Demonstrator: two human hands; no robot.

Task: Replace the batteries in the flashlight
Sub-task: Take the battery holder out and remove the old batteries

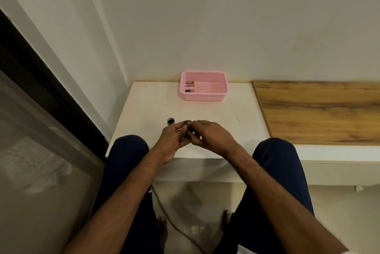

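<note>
A small black flashlight part point(187, 130) stands upright between my two hands above the near edge of the white table point(144, 110). My left hand point(171, 141) grips its lower part, and my right hand point(207, 136) pinches it from the right near the top. My fingers hide most of it. A short grey cylinder with a dark open end point(170, 121) stands on the table just left of my left fingers. Three batteries point(189, 86) with orange ends lie in the left side of a pink plastic basket point(213, 94) at the back of the table.
A wooden-topped surface point(318, 110) adjoins the table on the right. A white wall stands behind, and a dark-framed glass door point(41, 110) is on the left. My knees flank the table, and a cable point(170, 218) runs across the floor.
</note>
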